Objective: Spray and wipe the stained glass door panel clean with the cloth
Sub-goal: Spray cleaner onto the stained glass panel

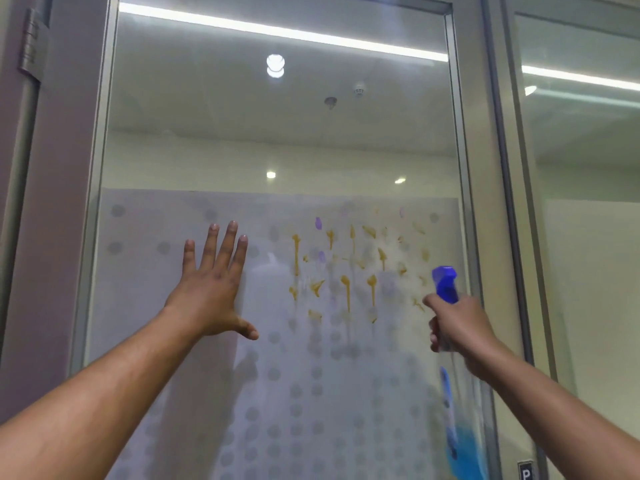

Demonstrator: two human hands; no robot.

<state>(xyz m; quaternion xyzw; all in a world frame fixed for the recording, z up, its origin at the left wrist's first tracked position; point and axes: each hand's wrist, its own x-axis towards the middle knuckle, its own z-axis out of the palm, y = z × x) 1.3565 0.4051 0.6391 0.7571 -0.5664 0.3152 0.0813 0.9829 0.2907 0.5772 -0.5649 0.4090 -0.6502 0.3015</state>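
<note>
The glass door panel fills the view, frosted with grey dots in its lower half. Yellow-brown and purple stains run down the frosted part, right of the middle. My left hand lies flat on the glass left of the stains, fingers spread. My right hand grips a spray bottle with a blue trigger head pointed at the stains. A white mist hangs on the glass by the nozzle. A blurred blue shape, perhaps the cloth, hangs below my right hand.
A metal frame borders the panel on the right, with a second glass pane beyond it. At the far left a grey door frame carries a hinge. Ceiling lights reflect in the clear upper glass.
</note>
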